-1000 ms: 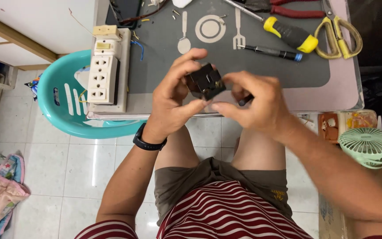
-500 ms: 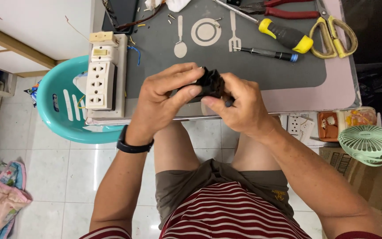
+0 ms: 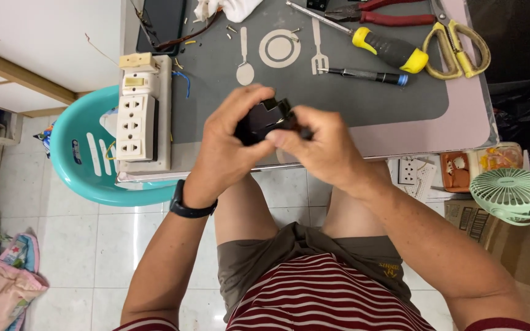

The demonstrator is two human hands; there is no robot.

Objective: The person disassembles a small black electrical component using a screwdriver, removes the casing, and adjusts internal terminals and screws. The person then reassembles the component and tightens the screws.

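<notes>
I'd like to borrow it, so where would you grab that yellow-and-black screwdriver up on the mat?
Probably by the fat yellow-and-black handle of the screwdriver, coming from above. It lies flat on the grey mat, its thin metal shaft pointing up-left. The scissors lie close beside the yellow end, so close your fingers across the black middle.

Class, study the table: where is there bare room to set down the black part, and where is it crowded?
Both the left hand and right hand hold the black part. Free patches: the grey mat between the power strip and the hands, and the mat right of the hands, below the small screwdriver. Crowded: the far edge, with the yellow-handled screwdriver, pliers and scissors.
</notes>
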